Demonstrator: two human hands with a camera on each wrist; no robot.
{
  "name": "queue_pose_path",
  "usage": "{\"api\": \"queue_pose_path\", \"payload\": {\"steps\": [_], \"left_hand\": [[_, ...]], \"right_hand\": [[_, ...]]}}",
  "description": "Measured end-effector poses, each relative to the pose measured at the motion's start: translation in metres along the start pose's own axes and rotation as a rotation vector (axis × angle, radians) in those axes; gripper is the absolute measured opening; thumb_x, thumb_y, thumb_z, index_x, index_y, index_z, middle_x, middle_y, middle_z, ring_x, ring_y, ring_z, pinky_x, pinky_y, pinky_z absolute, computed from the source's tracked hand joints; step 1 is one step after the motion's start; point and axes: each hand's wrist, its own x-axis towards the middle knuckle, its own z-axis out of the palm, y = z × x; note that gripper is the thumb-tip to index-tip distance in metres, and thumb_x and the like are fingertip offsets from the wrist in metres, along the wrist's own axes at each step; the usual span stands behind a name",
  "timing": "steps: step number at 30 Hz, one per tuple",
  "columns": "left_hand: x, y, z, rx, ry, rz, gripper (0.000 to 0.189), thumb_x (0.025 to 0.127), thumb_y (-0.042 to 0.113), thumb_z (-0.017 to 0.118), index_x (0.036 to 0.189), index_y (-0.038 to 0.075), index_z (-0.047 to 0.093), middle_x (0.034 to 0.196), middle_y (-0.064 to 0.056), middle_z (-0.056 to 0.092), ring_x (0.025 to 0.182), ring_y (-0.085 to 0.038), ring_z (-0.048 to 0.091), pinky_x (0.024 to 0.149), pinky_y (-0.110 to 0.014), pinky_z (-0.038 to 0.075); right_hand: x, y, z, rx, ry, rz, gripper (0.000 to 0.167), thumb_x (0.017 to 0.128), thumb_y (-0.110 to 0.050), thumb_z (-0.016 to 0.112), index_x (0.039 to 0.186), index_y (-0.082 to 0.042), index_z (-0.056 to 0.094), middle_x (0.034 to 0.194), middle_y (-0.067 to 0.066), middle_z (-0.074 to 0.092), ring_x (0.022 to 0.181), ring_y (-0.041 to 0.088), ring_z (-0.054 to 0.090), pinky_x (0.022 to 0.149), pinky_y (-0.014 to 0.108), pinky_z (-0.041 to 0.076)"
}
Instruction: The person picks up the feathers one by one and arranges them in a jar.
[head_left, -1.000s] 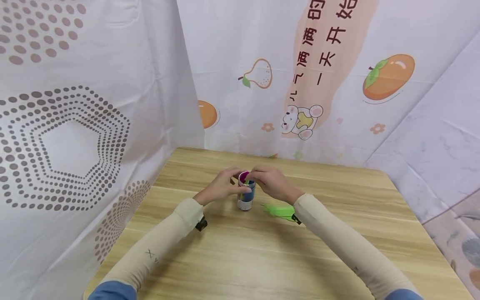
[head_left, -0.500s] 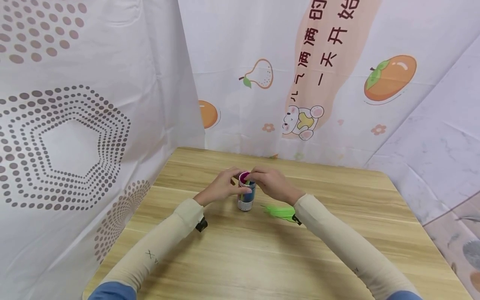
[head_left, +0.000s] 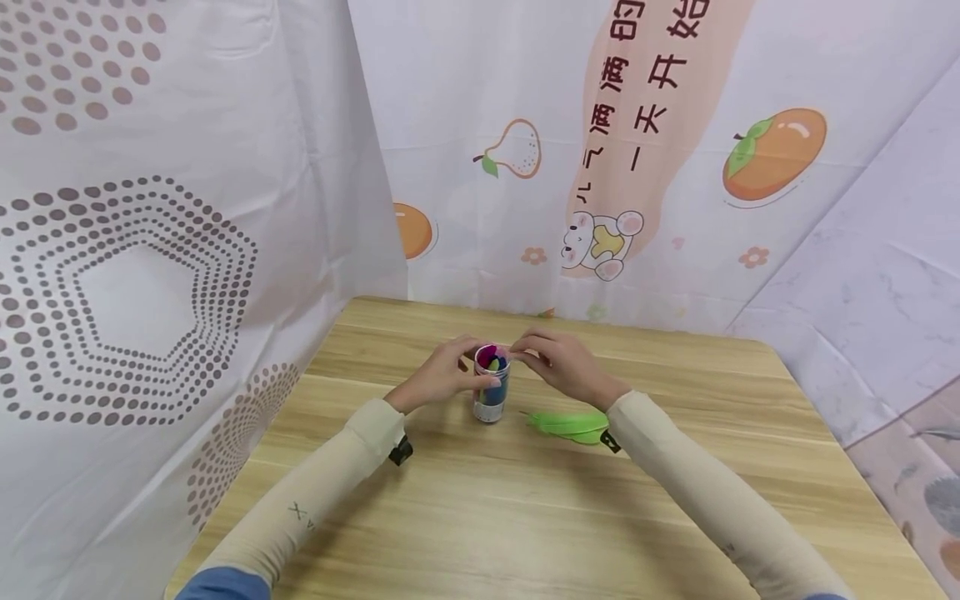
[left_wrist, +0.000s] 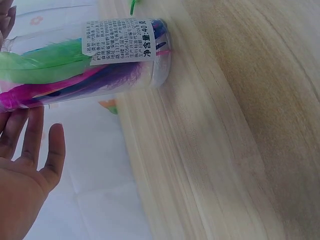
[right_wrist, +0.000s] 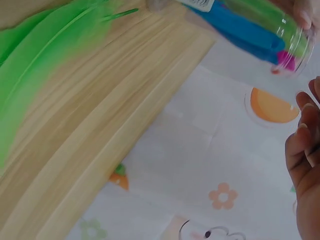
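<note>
A clear plastic jar [head_left: 491, 409] with a white printed label [left_wrist: 120, 42] stands upright on the wooden table. Inside it are green, magenta, blue and purple feathers [left_wrist: 45, 65], packed along its length. My left hand [head_left: 442, 375] grips the jar from the left, thumb in front and fingers behind. At the right of the jar's mouth is my right hand [head_left: 562, 365], its fingertips close to the rim. In the right wrist view its fingers [right_wrist: 302, 142] are loosely bent, and no object shows between them.
A loose bright green feather [head_left: 572, 427] lies on the table [head_left: 525, 517], right of the jar and under my right wrist. Printed cloth [head_left: 465, 208] hangs behind the table's back edge and along the left side.
My right hand has drawn back from over the jar's mouth to the right, uncovering the feathers inside. The left hand still holds the jar in place.
</note>
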Motion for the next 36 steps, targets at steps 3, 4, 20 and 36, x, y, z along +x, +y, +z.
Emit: {"api": "queue_pose_path", "payload": {"steps": [3, 4, 20, 36], "left_hand": [[0.000, 0.001, 0.000, 0.000, -0.003, 0.002, 0.049, 0.089, 0.044, 0.081, 0.133, 0.027, 0.064, 0.120, 0.011, 0.062, 0.105, -0.013, 0.058, 0.091, -0.039, 0.052], [0.000, 0.001, -0.001, -0.001, -0.002, 0.001, 0.050, 0.089, 0.044, 0.081, 0.133, 0.027, 0.064, 0.120, 0.010, 0.062, 0.105, -0.013, 0.058, 0.091, -0.039, 0.052], [0.000, 0.003, -0.001, 0.011, -0.005, -0.001, 0.052, 0.088, 0.044, 0.082, 0.133, 0.023, 0.065, 0.119, 0.009, 0.062, 0.105, -0.014, 0.058, 0.092, -0.038, 0.052], [0.000, 0.005, -0.001, 0.019, -0.003, -0.010, 0.053, 0.087, 0.044, 0.082, 0.133, 0.022, 0.065, 0.120, 0.008, 0.063, 0.106, -0.014, 0.058, 0.092, -0.038, 0.053]], "right_hand": [[-0.010, 0.005, -0.005, -0.009, 0.007, 0.030, 0.013, 0.096, -0.006, 0.073, 0.108, -0.009, 0.076, 0.105, 0.000, 0.071, 0.077, 0.008, 0.061, 0.065, 0.028, 0.054], [-0.013, 0.007, -0.006, -0.010, 0.008, 0.038, 0.013, 0.097, -0.007, 0.073, 0.108, -0.010, 0.076, 0.105, -0.001, 0.071, 0.076, 0.008, 0.061, 0.064, 0.028, 0.054], [-0.065, 0.023, -0.017, -0.019, -0.029, 0.143, 0.013, 0.098, -0.011, 0.072, 0.109, -0.016, 0.077, 0.102, -0.007, 0.069, 0.070, 0.004, 0.052, 0.060, 0.024, 0.049], [-0.114, 0.038, -0.012, -0.059, -0.046, 0.225, 0.011, 0.093, -0.010, 0.078, 0.105, -0.009, 0.078, 0.096, -0.008, 0.068, 0.069, 0.001, 0.052, 0.057, 0.023, 0.047]]}}
